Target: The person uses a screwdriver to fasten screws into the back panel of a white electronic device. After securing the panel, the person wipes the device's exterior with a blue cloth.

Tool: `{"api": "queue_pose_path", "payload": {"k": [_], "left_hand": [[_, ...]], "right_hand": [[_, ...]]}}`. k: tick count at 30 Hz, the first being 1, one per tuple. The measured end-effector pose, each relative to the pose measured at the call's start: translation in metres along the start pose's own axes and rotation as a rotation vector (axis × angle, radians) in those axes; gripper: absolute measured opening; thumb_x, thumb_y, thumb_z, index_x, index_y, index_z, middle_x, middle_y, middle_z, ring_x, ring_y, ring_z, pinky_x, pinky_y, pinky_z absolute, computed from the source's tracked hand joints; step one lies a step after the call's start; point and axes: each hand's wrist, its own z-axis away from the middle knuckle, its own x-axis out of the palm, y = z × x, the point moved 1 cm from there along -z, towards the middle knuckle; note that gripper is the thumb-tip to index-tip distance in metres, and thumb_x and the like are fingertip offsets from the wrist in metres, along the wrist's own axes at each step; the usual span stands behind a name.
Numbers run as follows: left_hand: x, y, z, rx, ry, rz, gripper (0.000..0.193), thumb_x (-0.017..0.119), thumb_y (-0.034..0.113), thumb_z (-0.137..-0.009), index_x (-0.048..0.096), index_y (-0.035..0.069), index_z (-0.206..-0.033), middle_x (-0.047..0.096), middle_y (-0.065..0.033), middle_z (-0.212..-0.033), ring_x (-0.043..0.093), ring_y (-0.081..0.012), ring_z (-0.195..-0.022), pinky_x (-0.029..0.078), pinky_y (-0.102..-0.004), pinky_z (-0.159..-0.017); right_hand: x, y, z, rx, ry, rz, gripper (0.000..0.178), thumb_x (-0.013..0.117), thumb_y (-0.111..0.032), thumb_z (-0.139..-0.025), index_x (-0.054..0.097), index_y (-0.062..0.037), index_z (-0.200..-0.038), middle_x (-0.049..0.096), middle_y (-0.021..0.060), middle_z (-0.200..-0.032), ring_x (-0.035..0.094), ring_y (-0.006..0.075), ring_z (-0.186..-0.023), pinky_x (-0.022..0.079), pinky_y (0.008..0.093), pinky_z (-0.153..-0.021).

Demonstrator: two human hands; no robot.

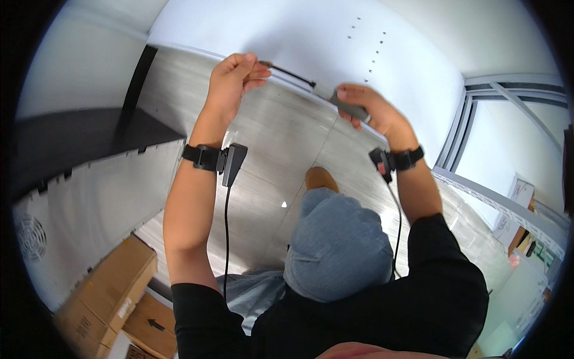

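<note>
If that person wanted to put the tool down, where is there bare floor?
Bare grey floor lies between the raised forearms, from the white panel down to the bent knee. It is crowded lower left, by the cardboard boxes, and right, by the metal shelving.

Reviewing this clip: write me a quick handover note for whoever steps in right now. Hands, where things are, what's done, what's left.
Left hand: raised, fingers pinched shut on the far tip of the screwdriver.
Right hand: closed around its grey handle.
The thin dark shaft runs between both hands, held in the air in front of the white panel, which has rows of small holes.
Done: tool picked up and steadied with both hands.
Left: the tip is not at any hole yet; no screw is visible.
</note>
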Motion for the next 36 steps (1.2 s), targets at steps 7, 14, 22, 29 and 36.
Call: {"api": "queue_pose_path", "payload": {"k": [7,14,22,29,36], "left_hand": [[0.067,-0.058,-0.068,0.192,0.047,-0.628,0.012,0.067,0.013,-0.089,0.071,0.003,-0.093,0.072,-0.0079,-0.095,0.065,-0.0141,-0.077,0.052,-0.0265,-0.070],[0.149,-0.091,-0.117,0.516,0.084,-0.753,0.010,0.072,0.009,-0.081,0.075,0.007,-0.091,0.068,-0.0089,-0.084,0.061,-0.0194,-0.070,0.050,-0.0295,-0.066],[0.171,-0.104,-0.146,0.680,0.109,-0.901,0.011,0.072,0.010,-0.078,0.076,0.009,-0.089,0.068,-0.0064,-0.082,0.058,-0.0246,-0.081,0.048,-0.0346,-0.074],[0.172,-0.104,-0.152,0.714,0.135,-0.967,0.012,0.073,0.010,-0.078,0.076,0.010,-0.089,0.065,-0.0043,-0.078,0.057,-0.0230,-0.081,0.048,-0.0344,-0.074],[0.144,-0.084,-0.130,0.638,0.097,-0.856,0.016,0.072,0.010,-0.079,0.074,0.009,-0.095,0.066,-0.0059,-0.079,0.059,-0.0196,-0.072,0.048,-0.0308,-0.066]], "right_hand": [[-0.053,0.076,0.027,0.077,0.212,-0.387,0.034,0.060,-0.035,-0.090,0.058,-0.0047,-0.106,0.056,0.0024,-0.065,0.050,0.0088,-0.052,0.040,0.0235,-0.044],[-0.075,0.081,0.033,0.003,0.394,-0.540,0.033,0.058,-0.034,-0.092,0.058,-0.0044,-0.107,0.056,0.0028,-0.066,0.050,0.0092,-0.053,0.041,0.0240,-0.047],[-0.084,0.078,0.037,0.000,0.423,-0.566,0.033,0.057,-0.034,-0.092,0.060,-0.0047,-0.105,0.056,0.0030,-0.068,0.050,0.0087,-0.053,0.041,0.0235,-0.047],[-0.085,0.075,0.041,0.024,0.434,-0.552,0.032,0.059,-0.034,-0.091,0.059,-0.0053,-0.106,0.057,0.0030,-0.068,0.051,0.0093,-0.054,0.041,0.0246,-0.048],[-0.080,0.067,0.032,0.018,0.340,-0.519,0.031,0.059,-0.033,-0.092,0.058,-0.0058,-0.107,0.057,0.0029,-0.069,0.051,0.0096,-0.055,0.042,0.0249,-0.049]]}}
